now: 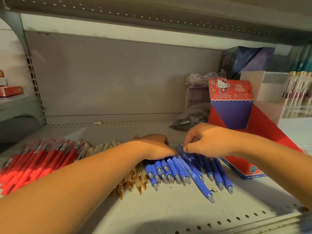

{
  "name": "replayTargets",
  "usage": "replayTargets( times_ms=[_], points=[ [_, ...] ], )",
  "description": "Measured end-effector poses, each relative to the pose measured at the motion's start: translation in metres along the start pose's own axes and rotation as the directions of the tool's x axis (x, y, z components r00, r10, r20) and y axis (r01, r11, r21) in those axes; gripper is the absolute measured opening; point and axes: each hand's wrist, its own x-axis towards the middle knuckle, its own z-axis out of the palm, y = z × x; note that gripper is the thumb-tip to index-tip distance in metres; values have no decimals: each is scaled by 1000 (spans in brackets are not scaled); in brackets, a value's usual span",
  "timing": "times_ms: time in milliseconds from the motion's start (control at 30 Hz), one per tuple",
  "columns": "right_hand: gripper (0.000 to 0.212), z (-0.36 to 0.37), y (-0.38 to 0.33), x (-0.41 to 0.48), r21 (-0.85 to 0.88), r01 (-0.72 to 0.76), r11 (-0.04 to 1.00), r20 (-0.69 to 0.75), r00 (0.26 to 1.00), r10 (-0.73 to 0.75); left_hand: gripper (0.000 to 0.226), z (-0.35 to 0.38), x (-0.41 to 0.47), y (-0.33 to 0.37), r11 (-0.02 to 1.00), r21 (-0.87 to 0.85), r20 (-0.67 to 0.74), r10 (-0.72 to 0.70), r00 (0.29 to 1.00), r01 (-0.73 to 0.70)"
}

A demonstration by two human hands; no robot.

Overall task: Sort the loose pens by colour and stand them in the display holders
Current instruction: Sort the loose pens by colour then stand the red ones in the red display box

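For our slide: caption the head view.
Left hand and right hand gather blue pens on a shelf beside red pens and cream pens.

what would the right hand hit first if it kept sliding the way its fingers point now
Probably the left hand: the right hand points left over the blue plastic pens it pinches, and the left hand's fingers lie just beside it. Depth is unclear.

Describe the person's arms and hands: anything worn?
Left arm and right arm are bare as far as the frame shows, with no sleeves. Left grip and right grip carry no gloves, rings, watch or bands that the head view shows.
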Motion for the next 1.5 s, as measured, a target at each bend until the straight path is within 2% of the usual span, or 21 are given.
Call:
replayTargets(
  times_ms=[67,100,167,233,300,467,600,733,833,933,1000,1067,1133,1200,1267,1300,1400,1500],
  points=[
    [24,-2,7,-6,-184,-13,983,16,1000,16,56,0,2,-1,1000,-28,1,10,1000,-10],
    [33,-1,10,-11,-242,-4,970,69,997,21,55,0,2,-1,999,-41,-1,10,1000,-10],
    [62,-4,16,-22,-245,27,969,245,969,35,53,1,3,-1,999,-44,-2,4,1000,-5],
    [93,-9,22,-34,-203,51,978,421,906,40,53,1,4,-1,999,-39,-1,-2,1000,2],
    [107,-11,31,-41,-190,105,976,492,870,3,54,2,5,-1,999,-36,-5,-2,1000,2],
    [96,7,41,-43,-157,213,964,369,919,-143,52,3,4,-1,1000,-18,-21,-14,1000,14],
    [103,18,45,-42,-185,250,951,311,932,-184,47,3,3,4,999,27,-75,-32,997,34],
    [79,27,46,-36,-262,287,921,204,950,-238,41,2,0,7,1000,-4,-68,-20,997,19],
    [70,28,41,-31,-263,289,921,155,954,-255,44,1,-4,7,1000,-22,-62,3,998,-5],
    [60,19,32,-30,-142,267,953,129,960,-249,47,0,-7,7,998,-26,-51,54,997,-56],
    [39,9,30,-23,-46,197,979,18,980,-197,48,-1,-8,7,993,-32,-29,116,993,-117],
    [26,1,28,-15,-96,23,995,-41,999,-27,43,-2,-10,6,986,-35,3,166,986,-166],
    [24,3,19,-8,-253,-143,957,45,986,159,39,-2,-10,6,983,-33,24,184,983,-183],
    [21,10,6,-1,-424,-165,891,147,958,247,38,-2,-9,6,983,-26,24,181,983,-181],
    [21,14,-3,3,-495,-157,854,194,939,285,37,-2,-9,6,983,-26,20,181,983,-180],
    [22,13,-3,6,-474,-170,864,205,933,297,37,-1,-8,6,983,-30,18,184,983,-183],
    [26,7,4,12,-254,-277,927,231,913,336,37,-1,-8,5,980,-34,11,194,981,-194],
    [34,5,11,12,-84,-335,939,239,908,345,38,-1,-8,6,980,-25,17,196,981,-195]
  ],
)
